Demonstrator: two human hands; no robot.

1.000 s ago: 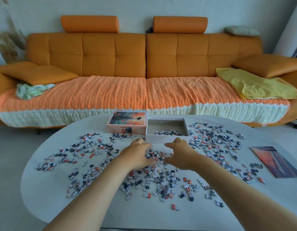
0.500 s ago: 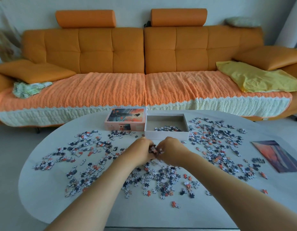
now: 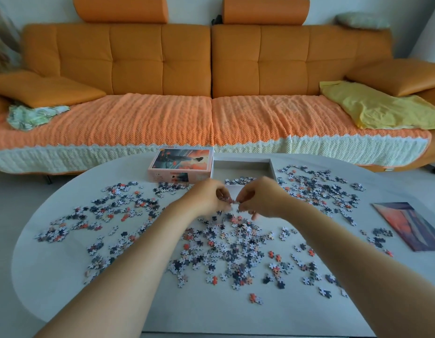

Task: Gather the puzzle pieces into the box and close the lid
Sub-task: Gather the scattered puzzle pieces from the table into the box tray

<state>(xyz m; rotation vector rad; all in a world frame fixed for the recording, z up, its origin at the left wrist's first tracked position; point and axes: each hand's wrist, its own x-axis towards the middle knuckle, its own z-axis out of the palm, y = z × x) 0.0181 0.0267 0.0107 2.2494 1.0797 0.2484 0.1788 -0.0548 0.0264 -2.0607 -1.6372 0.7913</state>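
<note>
Loose puzzle pieces [image 3: 226, 242] cover much of the white oval table [image 3: 65, 276]. An open white box [image 3: 272, 167] stands at the table's far middle with a few pieces inside. Its pictured lid [image 3: 181, 163] lies beside it on the left. My left hand [image 3: 206, 198] and my right hand [image 3: 260, 197] are raised just above the table in front of the box's near wall, cupped toward each other. Both are closed around a small bunch of pieces, some showing between the fingertips.
A printed picture sheet [image 3: 411, 225] lies at the table's right edge. Beyond the table stands an orange sofa [image 3: 211, 69] with a knitted cover, a yellow cloth [image 3: 372, 106] on its right and a green cloth [image 3: 33, 115] on its left.
My hands came together from flat on the pile, scooped pieces between them, and lifted toward the box.
</note>
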